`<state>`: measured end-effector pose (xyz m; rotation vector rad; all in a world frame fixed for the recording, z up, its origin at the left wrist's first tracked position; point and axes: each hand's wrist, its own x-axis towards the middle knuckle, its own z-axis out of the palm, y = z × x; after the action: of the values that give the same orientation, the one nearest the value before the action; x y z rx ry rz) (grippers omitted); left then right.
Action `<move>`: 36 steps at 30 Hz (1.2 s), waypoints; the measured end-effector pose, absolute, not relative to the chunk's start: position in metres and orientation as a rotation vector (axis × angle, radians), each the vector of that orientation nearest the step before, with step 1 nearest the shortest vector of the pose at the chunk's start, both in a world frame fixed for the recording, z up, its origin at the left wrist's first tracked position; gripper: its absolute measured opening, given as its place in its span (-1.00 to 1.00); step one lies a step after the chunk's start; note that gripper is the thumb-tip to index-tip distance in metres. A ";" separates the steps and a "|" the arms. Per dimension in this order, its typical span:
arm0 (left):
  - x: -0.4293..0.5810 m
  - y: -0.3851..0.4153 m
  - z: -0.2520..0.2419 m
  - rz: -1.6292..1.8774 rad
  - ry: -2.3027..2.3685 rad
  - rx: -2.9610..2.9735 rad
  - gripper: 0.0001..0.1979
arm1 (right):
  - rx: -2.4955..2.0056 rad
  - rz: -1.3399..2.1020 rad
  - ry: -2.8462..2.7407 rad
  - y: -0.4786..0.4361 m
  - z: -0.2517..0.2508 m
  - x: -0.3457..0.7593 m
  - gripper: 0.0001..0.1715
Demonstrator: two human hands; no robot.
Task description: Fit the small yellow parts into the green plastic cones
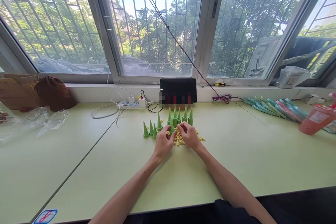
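Observation:
Between the fingers of my left hand (164,142) is a green cone (172,126), held upright with its tip pointing up. My right hand (189,135) is just to the right of it, thumb and fingertips pinched together; whatever they hold is too small to make out. Below and between both hands lies a loose pile of small yellow pieces (179,140). Several more green cones (190,117) stand in a group behind my hands. Others, like the green cone (146,130) at the far end, stand to the left of my left hand.
A dark tablet (178,91) leans at the window sill behind the cones. To its left are a power strip (132,104) and cables. A red cup (316,120) and wrapped bundles (273,107) lie at the right; a brown bag (55,93) and clear plastic (51,117) at the left.

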<state>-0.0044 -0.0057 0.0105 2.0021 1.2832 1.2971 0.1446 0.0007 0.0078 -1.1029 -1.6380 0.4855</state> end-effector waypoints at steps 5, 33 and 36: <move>-0.004 -0.006 0.010 1.308 1.287 2.004 -0.69 | -1.076 0.502 -1.689 0.000 0.009 0.145 -0.68; -0.006 -0.005 0.007 1.277 1.200 1.984 -0.63 | -1.177 0.420 -1.722 0.004 0.001 0.146 -0.45; -0.006 -0.005 0.007 1.282 1.205 1.989 -0.64 | -1.176 0.433 -1.717 0.005 0.001 0.146 -0.43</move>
<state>-0.0059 -0.0047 0.0073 1.9889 1.2051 1.2816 0.1457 0.0047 0.0012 -1.1763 -1.7174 0.4332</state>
